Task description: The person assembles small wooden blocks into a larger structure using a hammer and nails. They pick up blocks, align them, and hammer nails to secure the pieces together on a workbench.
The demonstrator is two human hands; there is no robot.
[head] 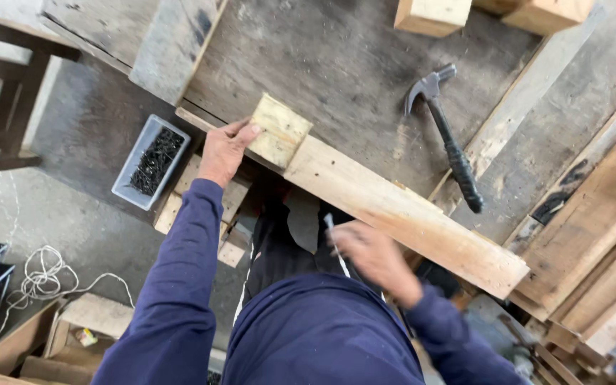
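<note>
Up top, the left hand [224, 150] presses fingers and thumb on one small square wood block [280, 130] atop one long rough plank [393, 210]. Blurred, the right hand [372, 255] pinches one thin nail [330, 229]. Beyond it lies one black-handled hammer [445, 135] on the grey surface [336, 64].

Claw hammer [445, 135] w/ black grip lies on grey worktop [336, 64], well apart from bench edge. Grey tray of dark nails [151, 162] sits lower left. White cord [44, 278] coiled on floor. Two pale wood offcuts [493, 13] at top; stacked planks [600, 249] at right.
</note>
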